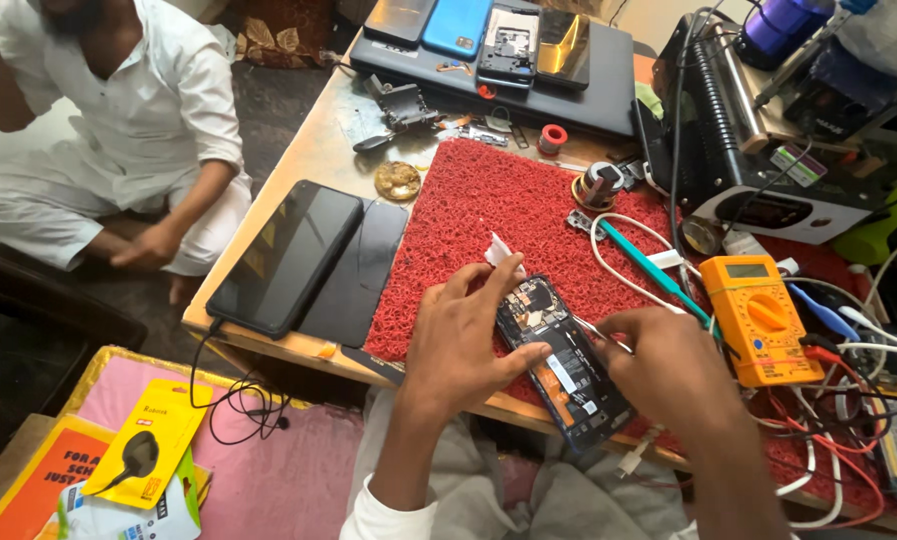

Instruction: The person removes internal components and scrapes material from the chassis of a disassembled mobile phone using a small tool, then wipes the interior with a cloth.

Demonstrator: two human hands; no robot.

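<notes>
An opened phone point(558, 365) with its back removed lies on a red mat point(488, 215), its circuit board and battery showing. My left hand point(463, 340) steadies the phone's upper left edge, with a small white scrap point(498, 250) at its fingertips. My right hand point(668, 365) holds thin metal tweezers point(598, 335) whose tips rest on the phone's inner parts.
A dark phone point(288, 255) and a glass panel point(358, 275) lie left of the mat. An orange multimeter point(758, 315), tangled wires, a teal tool point(648, 270) and a black machine point(758, 130) sit on the right. Several phones point(488, 30) rest at the back. A seated person in white point(128, 130) is at the left.
</notes>
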